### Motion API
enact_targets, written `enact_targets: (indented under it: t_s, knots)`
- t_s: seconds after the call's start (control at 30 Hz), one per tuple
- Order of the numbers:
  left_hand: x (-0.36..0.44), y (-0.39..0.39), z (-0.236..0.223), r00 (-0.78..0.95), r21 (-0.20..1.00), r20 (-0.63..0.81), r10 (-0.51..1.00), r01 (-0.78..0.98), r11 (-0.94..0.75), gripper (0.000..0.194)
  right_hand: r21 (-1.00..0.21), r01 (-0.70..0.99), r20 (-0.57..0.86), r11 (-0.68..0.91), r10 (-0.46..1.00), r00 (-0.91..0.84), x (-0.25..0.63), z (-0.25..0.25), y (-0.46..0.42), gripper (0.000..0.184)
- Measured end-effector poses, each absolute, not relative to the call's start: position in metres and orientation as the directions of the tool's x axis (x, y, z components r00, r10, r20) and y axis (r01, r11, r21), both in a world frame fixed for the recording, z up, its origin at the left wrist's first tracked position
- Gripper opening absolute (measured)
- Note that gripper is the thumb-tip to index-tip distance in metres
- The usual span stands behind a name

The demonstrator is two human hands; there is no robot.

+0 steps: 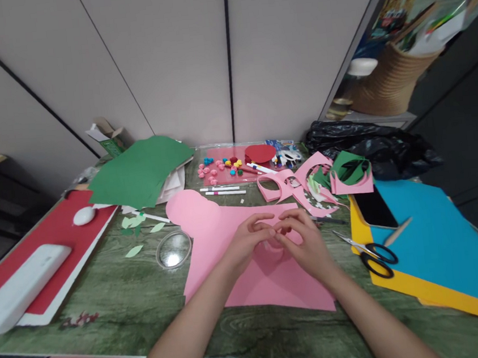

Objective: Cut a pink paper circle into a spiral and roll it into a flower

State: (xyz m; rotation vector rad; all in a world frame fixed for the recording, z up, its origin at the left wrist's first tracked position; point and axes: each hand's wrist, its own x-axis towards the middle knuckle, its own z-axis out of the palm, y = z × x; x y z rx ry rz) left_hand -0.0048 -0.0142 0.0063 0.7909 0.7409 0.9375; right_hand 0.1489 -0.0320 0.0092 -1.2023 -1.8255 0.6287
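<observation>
Above a large pink paper sheet (210,227), my left hand (251,237) and my right hand (302,235) meet at the fingertips. Both are pinched around a small pink paper piece (274,246), whose shape is mostly covered by my fingers. Left of the sheet lies a clear tape roll (173,249). Rounded pink paper cutouts (193,206) rest over the sheet's upper left corner. Pale green paper leaves (134,251) are scattered farther left. On the right, scissors with black handles (378,258) lie partly over blue paper (436,232).
Pink paper offcuts (280,186) and a black plastic bag (372,148) sit at the back right, near a phone (372,207). Small rolled paper flowers (213,173) lie behind, beside green paper (144,172). A white device (28,286) rests on red paper (79,247) at left.
</observation>
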Motion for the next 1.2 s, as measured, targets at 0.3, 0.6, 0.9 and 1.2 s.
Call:
enact_targets:
  t_s: [0.3,0.6,0.9,1.2]
  knots:
    - [-0.004,-0.015,0.008,0.37,0.841,-0.214,0.904,-0.402,0.363,0.036,-0.769,0.484,0.353,0.417,0.909,-0.222,0.148,0.01,-0.032,0.008]
    - [-0.002,-0.015,0.004,0.391,0.841,-0.19,0.9,-0.408,0.355,0.037,-0.762,0.475,0.355,0.44,0.897,-0.262,0.147,0.006,-0.031,0.015]
    - [-0.003,-0.015,0.003,0.398,0.85,-0.172,0.901,-0.402,0.339,0.036,-0.735,0.505,0.397,0.452,0.891,-0.22,0.147,0.0,-0.031,0.019]
    - [-0.002,-0.016,0.004,0.456,0.834,-0.183,0.871,-0.397,0.383,0.04,-0.791,0.462,0.379,0.401,0.914,-0.144,0.147,0.006,-0.031,0.006]
